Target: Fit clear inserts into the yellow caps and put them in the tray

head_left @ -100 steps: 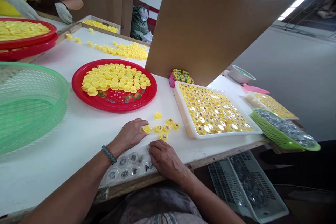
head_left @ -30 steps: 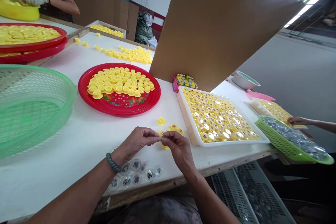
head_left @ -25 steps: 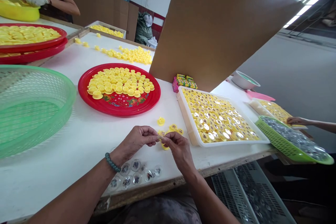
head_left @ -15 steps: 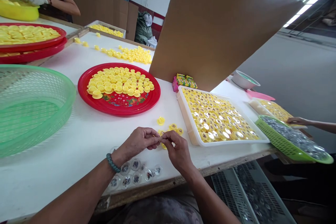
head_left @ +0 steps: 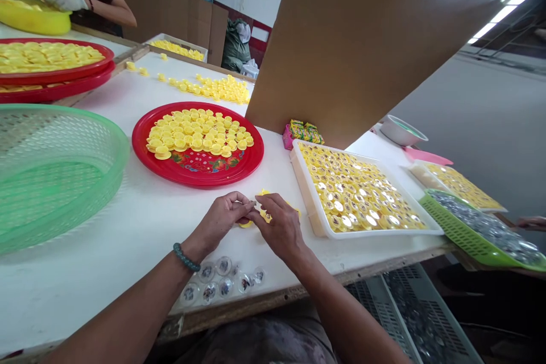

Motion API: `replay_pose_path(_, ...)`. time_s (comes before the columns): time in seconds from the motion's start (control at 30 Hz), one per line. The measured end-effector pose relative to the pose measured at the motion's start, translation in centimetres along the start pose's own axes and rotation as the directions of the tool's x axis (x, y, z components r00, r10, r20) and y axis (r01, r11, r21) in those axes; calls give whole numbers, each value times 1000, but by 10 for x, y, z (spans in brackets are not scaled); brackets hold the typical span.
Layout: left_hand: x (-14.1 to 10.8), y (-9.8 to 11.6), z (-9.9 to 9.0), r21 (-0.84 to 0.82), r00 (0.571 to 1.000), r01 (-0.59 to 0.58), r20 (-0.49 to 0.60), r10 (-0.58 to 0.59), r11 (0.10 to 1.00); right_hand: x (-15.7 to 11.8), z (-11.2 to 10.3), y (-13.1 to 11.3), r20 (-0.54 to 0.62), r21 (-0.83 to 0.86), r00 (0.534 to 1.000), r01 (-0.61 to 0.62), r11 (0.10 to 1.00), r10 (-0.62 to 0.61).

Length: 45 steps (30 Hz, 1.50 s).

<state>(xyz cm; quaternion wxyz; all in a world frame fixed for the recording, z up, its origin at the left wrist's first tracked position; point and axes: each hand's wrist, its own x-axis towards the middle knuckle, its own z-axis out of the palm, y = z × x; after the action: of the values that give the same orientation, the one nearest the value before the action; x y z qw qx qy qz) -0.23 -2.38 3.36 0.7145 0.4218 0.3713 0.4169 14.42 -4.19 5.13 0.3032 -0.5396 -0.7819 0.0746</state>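
Pinching a small piece (head_left: 255, 203) at mid-frame: left hand (head_left: 222, 217) fingertips closed on it, right hand (head_left: 282, 226) thumb meeting them; cannot tell whether the right grips too. Hands probably brought together for fine control. Yellow pieces (head_left: 267, 215) just behind, partly covered by fingers. Clear discs (head_left: 224, 265) spread flat, lower centre, presumably so each shows. Red plate (head_left: 170, 172) left of centre, white tray (head_left: 304, 193) at right: likely placed for reach.

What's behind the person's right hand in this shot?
Past the right hand, parts of yellow pieces show, with white tabletop farther back. The hand covers the rest, so their number cannot be told.
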Motion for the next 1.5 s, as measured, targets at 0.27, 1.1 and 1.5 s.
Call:
replay_pose_path(0.27, 1, 4, -9, 302, 989, -127, -38, 145, 945, 12, -7, 13, 100, 90, 995, 22, 996, -31)
replay_pose_path(1.1, -4, 3, -20, 938, 995, -88, 63, 82, 335, -54, -17, 15, 223, 58, 964, -163, 985, 146)
replay_pose_path(1.5, 8, -22, -20, 894, 973, -228, 190, 134, 387, -53, -4, 20, 246, -25, 951, -187, 982, 187)
